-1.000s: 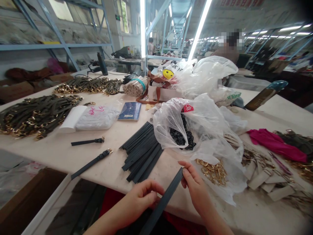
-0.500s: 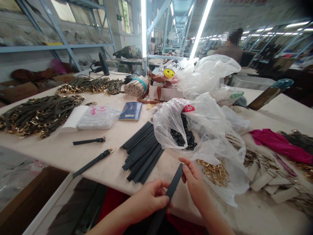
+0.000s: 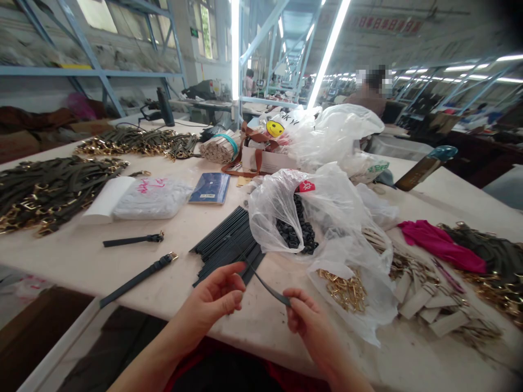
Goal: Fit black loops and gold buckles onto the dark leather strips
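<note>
A second ago the strap ran from my right fingers down toward my lap, its broad face showing. Now it reaches away from me, over the near part of the pile, turned so that I see mostly a slim edge. My right hand pinches its near end between thumb and fingers. My left hand, which gripped it half a second ago, has thumb and fingers parted with nothing held; the index fingertip is close to the strap (whether they touch, I can't tell).

The strap is dark slate, matte and smooth, bowing slightly along its length. The strips in the pile are the same dark colour, straight and flat, fanned on the pale table. Beyond my right hand, a crinkled clear bag holds chunky black loops, and shiny gold fittings lie on thin plastic.
</note>
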`<state>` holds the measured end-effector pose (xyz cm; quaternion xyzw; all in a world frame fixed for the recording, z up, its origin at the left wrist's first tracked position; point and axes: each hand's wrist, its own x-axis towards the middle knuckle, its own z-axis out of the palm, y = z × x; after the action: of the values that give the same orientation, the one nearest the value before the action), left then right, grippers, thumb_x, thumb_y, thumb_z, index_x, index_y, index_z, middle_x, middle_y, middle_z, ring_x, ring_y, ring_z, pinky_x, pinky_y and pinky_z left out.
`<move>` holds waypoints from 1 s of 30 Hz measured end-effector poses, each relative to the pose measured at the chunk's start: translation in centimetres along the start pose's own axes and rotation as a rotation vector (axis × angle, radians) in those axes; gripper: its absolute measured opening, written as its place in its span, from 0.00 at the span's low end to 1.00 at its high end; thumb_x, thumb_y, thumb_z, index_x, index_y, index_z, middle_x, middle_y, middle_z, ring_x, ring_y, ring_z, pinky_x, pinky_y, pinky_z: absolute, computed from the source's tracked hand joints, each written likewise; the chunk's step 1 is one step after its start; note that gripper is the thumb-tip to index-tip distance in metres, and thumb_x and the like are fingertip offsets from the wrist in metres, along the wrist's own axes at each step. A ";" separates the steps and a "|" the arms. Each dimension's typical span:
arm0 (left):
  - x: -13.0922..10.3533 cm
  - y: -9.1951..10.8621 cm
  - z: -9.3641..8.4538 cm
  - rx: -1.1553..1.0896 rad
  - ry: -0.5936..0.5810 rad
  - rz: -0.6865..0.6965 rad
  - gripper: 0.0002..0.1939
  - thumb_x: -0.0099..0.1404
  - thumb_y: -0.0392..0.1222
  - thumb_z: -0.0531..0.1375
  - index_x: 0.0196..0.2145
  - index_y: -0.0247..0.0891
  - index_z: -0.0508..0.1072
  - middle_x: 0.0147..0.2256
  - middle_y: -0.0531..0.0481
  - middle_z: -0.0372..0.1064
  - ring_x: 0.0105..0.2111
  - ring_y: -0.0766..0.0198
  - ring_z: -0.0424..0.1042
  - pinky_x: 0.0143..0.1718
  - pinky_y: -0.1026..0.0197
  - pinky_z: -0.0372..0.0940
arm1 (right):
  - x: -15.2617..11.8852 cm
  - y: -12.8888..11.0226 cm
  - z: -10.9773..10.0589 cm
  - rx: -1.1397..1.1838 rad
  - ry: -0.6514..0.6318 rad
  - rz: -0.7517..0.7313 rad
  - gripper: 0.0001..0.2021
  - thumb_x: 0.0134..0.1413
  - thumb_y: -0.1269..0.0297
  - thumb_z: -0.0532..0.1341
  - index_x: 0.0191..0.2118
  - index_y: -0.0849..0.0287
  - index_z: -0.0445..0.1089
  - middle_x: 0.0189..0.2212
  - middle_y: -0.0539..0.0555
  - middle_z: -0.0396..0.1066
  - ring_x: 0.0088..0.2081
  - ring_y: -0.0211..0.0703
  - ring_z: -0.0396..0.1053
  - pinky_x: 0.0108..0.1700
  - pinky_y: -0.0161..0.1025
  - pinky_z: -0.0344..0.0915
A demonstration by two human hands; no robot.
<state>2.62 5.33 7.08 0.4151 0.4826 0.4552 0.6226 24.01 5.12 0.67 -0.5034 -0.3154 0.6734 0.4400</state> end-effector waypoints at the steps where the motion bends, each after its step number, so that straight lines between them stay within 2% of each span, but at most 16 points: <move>1: 0.1 0.1 0.3 0.041 -0.016 0.006 0.21 0.50 0.44 0.64 0.43 0.39 0.67 0.30 0.54 0.65 0.25 0.70 0.63 0.28 0.66 0.59 | -0.3 0.3 0.4 0.042 -0.062 0.076 0.08 0.45 0.63 0.59 0.33 0.59 0.65 0.15 0.42 0.58 0.16 0.29 0.52 0.20 0.30 0.46; 4: 0.7 -0.1 0.7 0.130 0.080 0.051 0.13 0.53 0.48 0.62 0.31 0.37 0.68 0.25 0.56 0.62 0.26 0.69 0.62 0.29 0.67 0.58 | -0.9 0.9 1.2 0.097 -0.215 0.211 0.05 0.44 0.66 0.59 0.30 0.60 0.65 0.13 0.41 0.59 0.14 0.27 0.50 0.19 0.28 0.43; 6: 1.2 -0.6 0.9 0.099 0.166 0.072 0.14 0.54 0.50 0.61 0.26 0.38 0.64 0.23 0.58 0.60 0.26 0.70 0.61 0.29 0.68 0.58 | -1.1 1.1 1.5 0.153 -0.276 0.256 0.04 0.43 0.67 0.59 0.29 0.60 0.64 0.12 0.41 0.59 0.13 0.26 0.50 0.18 0.28 0.42; 8: 1.5 -1.3 1.3 -0.013 0.210 0.048 0.15 0.55 0.51 0.61 0.26 0.38 0.62 0.24 0.58 0.61 0.27 0.70 0.62 0.31 0.68 0.59 | -1.3 1.4 1.9 0.219 -0.319 0.284 0.05 0.42 0.66 0.60 0.28 0.60 0.63 0.11 0.41 0.58 0.13 0.26 0.49 0.17 0.28 0.41; 11: 1.5 -1.9 2.1 -0.250 0.227 -0.037 0.17 0.52 0.50 0.63 0.34 0.40 0.65 0.32 0.55 0.67 0.33 0.67 0.67 0.37 0.65 0.62 | -1.5 2.2 2.6 0.230 -0.354 0.315 0.08 0.39 0.64 0.60 0.28 0.59 0.62 0.10 0.40 0.57 0.11 0.26 0.47 0.16 0.28 0.42; 13: 1.3 -1.8 2.7 -0.314 0.183 -0.086 0.20 0.53 0.51 0.62 0.40 0.39 0.65 0.35 0.52 0.68 0.35 0.65 0.68 0.39 0.63 0.62 | -1.7 2.5 2.9 0.126 -0.382 0.336 0.07 0.40 0.63 0.59 0.29 0.58 0.61 0.11 0.40 0.57 0.11 0.27 0.48 0.15 0.28 0.43; 14: 1.2 -1.6 2.9 -0.298 0.151 -0.096 0.20 0.54 0.51 0.61 0.41 0.38 0.66 0.33 0.52 0.68 0.34 0.66 0.68 0.37 0.64 0.62 | -1.7 2.4 2.9 0.017 -0.400 0.312 0.07 0.42 0.63 0.57 0.30 0.58 0.61 0.12 0.41 0.59 0.12 0.28 0.50 0.16 0.28 0.46; 16: 1.0 -1.0 3.2 -0.207 0.094 -0.088 0.18 0.57 0.50 0.59 0.40 0.35 0.67 0.26 0.54 0.67 0.27 0.70 0.66 0.31 0.67 0.61 | -1.3 1.4 2.2 -0.333 -0.401 0.134 0.07 0.46 0.62 0.56 0.32 0.58 0.64 0.18 0.45 0.66 0.18 0.32 0.59 0.20 0.30 0.54; 18: 1.0 -0.4 3.5 -0.106 0.058 -0.088 0.15 0.59 0.48 0.57 0.39 0.34 0.67 0.22 0.57 0.63 0.21 0.73 0.61 0.25 0.69 0.57 | 0.0 -0.9 0.6 -0.771 -0.285 -0.207 0.09 0.49 0.62 0.56 0.36 0.58 0.67 0.28 0.50 0.70 0.29 0.38 0.66 0.31 0.33 0.61; 21: 0.8 0.0 4.0 -0.058 -0.009 -0.154 0.15 0.60 0.44 0.54 0.41 0.32 0.65 0.22 0.57 0.62 0.18 0.74 0.59 0.20 0.70 0.55 | 4.0 -5.3 -2.5 -1.251 0.099 -0.572 0.12 0.57 0.61 0.48 0.37 0.59 0.67 0.29 0.52 0.71 0.32 0.40 0.68 0.34 0.35 0.64; 23: 0.6 -0.1 4.3 -0.089 -0.042 -0.205 0.15 0.59 0.42 0.54 0.42 0.31 0.64 0.23 0.56 0.63 0.18 0.74 0.59 0.19 0.70 0.55 | 7.4 -7.7 -4.1 -1.328 0.236 -0.637 0.13 0.56 0.65 0.48 0.42 0.62 0.65 0.38 0.59 0.70 0.38 0.45 0.68 0.41 0.40 0.62; 25: 0.3 -0.2 4.6 -0.123 -0.046 -0.236 0.16 0.57 0.40 0.53 0.43 0.31 0.63 0.24 0.55 0.63 0.18 0.73 0.60 0.18 0.70 0.56 | 10.5 -9.2 -4.9 -1.401 0.275 -0.668 0.14 0.54 0.70 0.50 0.45 0.63 0.64 0.46 0.63 0.65 0.41 0.49 0.66 0.43 0.43 0.60; 27: 0.2 -0.2 4.6 -0.136 -0.052 -0.261 0.16 0.57 0.39 0.52 0.43 0.32 0.63 0.24 0.55 0.63 0.18 0.74 0.60 0.18 0.70 0.56 | 12.7 -9.7 -5.2 -1.469 0.271 -0.671 0.13 0.52 0.72 0.52 0.44 0.63 0.66 0.45 0.64 0.65 0.41 0.50 0.67 0.42 0.42 0.59; 30: 0.1 -0.2 4.5 -0.134 -0.066 -0.287 0.14 0.55 0.38 0.52 0.41 0.33 0.63 0.23 0.55 0.64 0.18 0.74 0.60 0.17 0.71 0.55 | 13.9 -9.2 -5.4 -1.537 0.271 -0.653 0.09 0.51 0.72 0.55 0.40 0.62 0.68 0.39 0.62 0.68 0.37 0.50 0.68 0.38 0.41 0.58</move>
<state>7.10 5.00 7.72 0.3144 0.4847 0.3789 0.7229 30.17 21.49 1.48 -0.6229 -0.7596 0.0444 0.1817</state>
